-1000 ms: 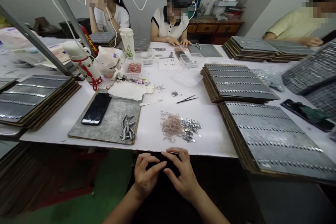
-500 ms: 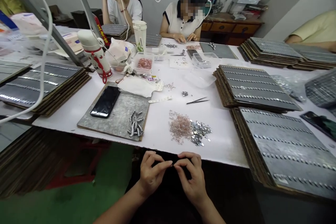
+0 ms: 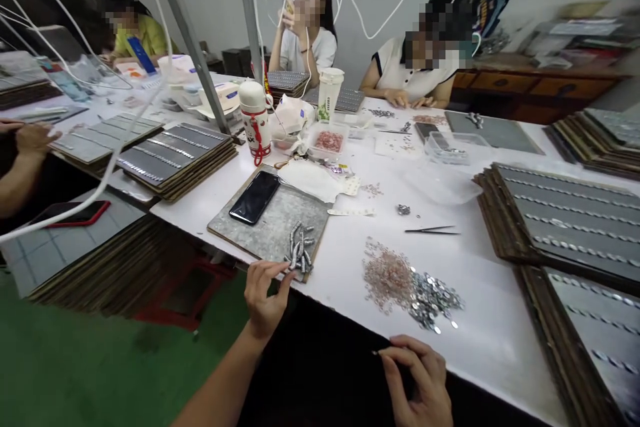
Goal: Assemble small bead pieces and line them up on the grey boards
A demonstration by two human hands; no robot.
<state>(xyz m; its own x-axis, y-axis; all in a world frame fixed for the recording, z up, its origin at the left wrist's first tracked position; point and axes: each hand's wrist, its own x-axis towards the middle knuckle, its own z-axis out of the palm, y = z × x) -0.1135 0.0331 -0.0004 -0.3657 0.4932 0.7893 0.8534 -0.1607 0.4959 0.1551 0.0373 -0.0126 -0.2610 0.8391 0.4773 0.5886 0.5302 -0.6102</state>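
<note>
Head | silver rolls [image 3: 300,250] | long axes crossed, several pointing near-far

So we've got our left hand [image 3: 266,295] around 7 o'clock, fingertips at the silver rolls [image 3: 300,247]; right hand [image 3: 421,377] at 5, pinching a tiny piece [image 3: 375,353].

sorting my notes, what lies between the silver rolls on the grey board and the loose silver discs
In the head view, a pile of pinkish rings and some white tabletop lie between the silver rolls and the silver discs.
</note>
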